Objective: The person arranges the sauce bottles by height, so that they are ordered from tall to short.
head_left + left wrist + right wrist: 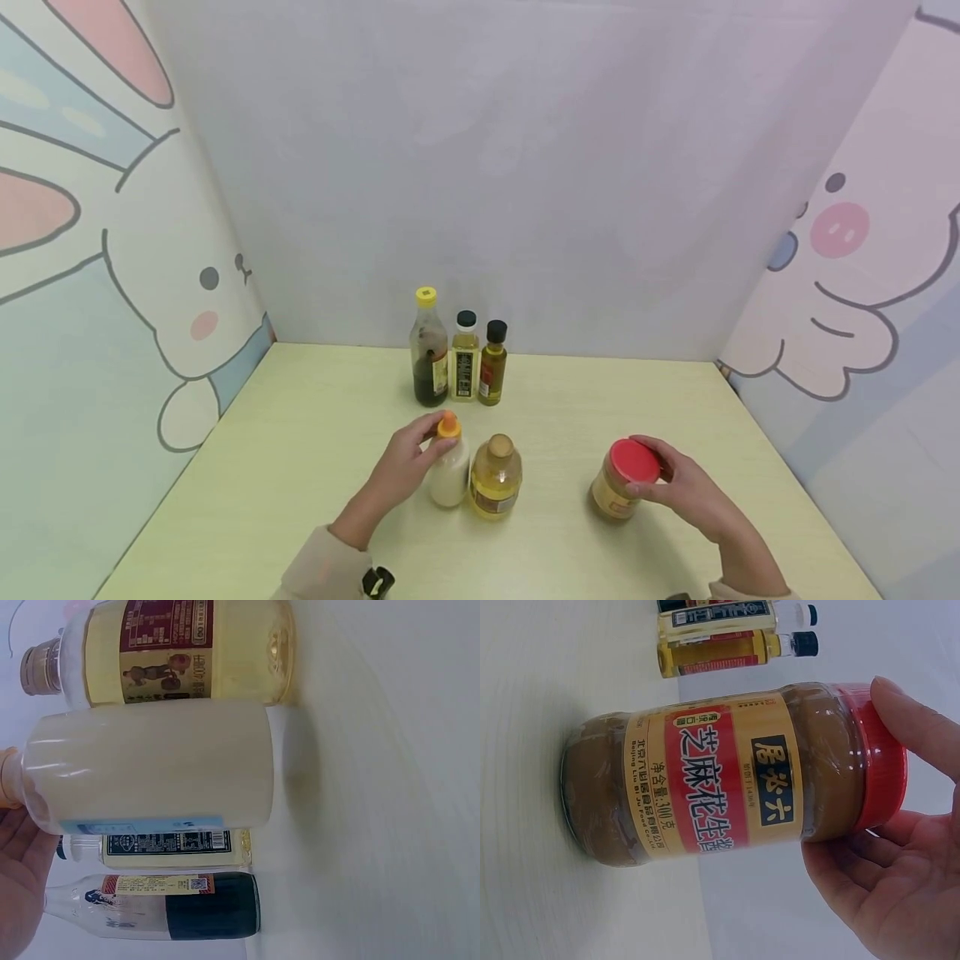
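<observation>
head: above, forward-down | wrists: near, sideways | shared: rear bottles (464, 367)

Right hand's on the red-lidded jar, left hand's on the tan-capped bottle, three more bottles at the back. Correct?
One slip: the left hand is on the orange-capped bottle, as the head view shows; the tan-capped bottle stands beside it. The right hand is on the red-lidded jar, and three more bottles are at the back.
</observation>
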The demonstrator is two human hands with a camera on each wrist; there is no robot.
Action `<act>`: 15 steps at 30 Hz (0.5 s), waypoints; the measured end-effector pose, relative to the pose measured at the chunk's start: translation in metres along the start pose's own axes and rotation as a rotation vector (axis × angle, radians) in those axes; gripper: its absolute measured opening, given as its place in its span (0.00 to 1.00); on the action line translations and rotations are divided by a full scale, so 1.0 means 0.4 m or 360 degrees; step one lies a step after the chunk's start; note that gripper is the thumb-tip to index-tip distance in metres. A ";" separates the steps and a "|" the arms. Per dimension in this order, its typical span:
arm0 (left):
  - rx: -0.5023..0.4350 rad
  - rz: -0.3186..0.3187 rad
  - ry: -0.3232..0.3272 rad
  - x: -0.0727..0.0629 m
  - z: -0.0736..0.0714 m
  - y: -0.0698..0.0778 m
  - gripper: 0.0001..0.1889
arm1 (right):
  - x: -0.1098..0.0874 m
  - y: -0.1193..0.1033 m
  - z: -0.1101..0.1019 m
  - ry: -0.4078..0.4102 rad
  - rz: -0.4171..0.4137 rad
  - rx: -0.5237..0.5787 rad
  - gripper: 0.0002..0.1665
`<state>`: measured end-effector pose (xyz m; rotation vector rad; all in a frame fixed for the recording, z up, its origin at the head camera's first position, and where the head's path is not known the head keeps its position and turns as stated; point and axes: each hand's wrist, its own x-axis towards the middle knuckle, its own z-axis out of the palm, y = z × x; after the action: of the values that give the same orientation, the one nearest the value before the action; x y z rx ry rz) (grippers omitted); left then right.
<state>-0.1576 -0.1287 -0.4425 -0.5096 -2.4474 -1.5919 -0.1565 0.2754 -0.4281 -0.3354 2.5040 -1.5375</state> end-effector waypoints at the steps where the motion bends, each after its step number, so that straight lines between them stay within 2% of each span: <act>1: -0.0002 0.0000 0.0002 0.003 0.000 0.001 0.23 | 0.000 0.000 0.000 0.0002 0.0003 -0.0002 0.44; 15: -0.0028 0.0025 0.0010 0.057 0.000 0.009 0.23 | -0.002 -0.002 0.002 0.0005 0.0025 0.0008 0.44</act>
<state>-0.1772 -0.1232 -0.4319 -0.5244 -2.4207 -1.6076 -0.1554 0.2747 -0.4275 -0.3122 2.4990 -1.5393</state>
